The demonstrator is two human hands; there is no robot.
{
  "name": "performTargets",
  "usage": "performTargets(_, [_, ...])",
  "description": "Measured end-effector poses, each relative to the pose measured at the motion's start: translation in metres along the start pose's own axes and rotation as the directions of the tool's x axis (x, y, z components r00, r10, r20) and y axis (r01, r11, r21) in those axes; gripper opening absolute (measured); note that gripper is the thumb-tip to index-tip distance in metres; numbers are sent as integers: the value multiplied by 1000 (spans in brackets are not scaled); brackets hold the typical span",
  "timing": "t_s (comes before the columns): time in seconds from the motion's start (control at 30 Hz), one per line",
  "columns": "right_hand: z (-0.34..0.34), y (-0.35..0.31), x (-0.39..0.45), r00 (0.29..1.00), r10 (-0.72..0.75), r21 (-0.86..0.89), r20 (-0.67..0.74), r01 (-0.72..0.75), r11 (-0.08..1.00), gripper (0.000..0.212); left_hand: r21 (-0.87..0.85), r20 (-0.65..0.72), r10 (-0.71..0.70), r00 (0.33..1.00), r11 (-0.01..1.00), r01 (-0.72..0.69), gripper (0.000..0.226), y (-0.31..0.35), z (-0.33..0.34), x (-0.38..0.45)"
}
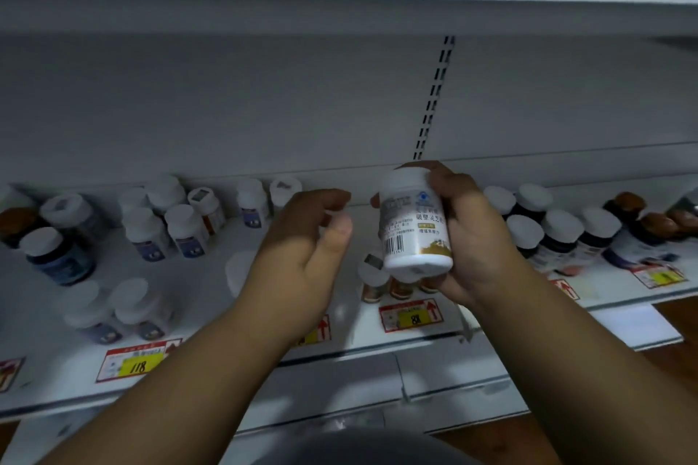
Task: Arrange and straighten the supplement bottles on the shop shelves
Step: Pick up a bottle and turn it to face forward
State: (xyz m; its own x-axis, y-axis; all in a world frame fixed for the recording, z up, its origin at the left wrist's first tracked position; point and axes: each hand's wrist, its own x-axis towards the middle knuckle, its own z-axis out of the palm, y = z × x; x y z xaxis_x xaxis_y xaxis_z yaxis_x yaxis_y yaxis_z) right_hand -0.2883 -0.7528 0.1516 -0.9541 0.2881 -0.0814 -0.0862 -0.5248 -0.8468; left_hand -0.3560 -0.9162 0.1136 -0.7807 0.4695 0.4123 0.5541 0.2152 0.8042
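Right hand [468,238]: fingers and thumb wrapped round a white bottle [415,223], which it holds upright above the shelf [340,336], barcode and gold-brown label band facing the camera.
Left hand [306,249]: just beside the held bottle, not touching it; fingers loosely curled, thumb forward, holding nothing.
Below the right hand: three small white-capped bottles [377,279] stand at the shelf front, partly hidden by the held bottle; a red price tag [411,315] sits under them on the shelf edge.
Left of the left hand: a loose cluster of white-capped bottles [170,223], some with blue labels, unevenly spaced; two more [117,310] stand nearer the front, above a red and yellow tag marked 118 [134,360].
Right of the right hand: dark bottles with white caps [559,234] packed close together, and beyond them brown-capped ones [642,215].
Behind both hands: the shelf's grey back panel with a slotted upright [434,94].
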Motion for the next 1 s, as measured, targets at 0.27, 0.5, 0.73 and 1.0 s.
performTargets(0.27, [-54,-19,-28,995,-71,-258,65,85,962,25,-47,-40,-61,997,997,59,56,39,59,-30])
performTargets(0.5, [-74,-20,-44,975,-25,-413,223,118,903,26,-9,-157,-179,971,984,180,51,64,80,-73])
performTargets(0.73, [-17,29,-68,942,22,-450,334,139,882,13,20,-195,-237,952,969,245,59,59,24,-128])
performTargets(1.0, [130,120,-77,902,-30,-449,430,243,860,25,88,-308,-289,907,940,329,63,4,-136,-199])
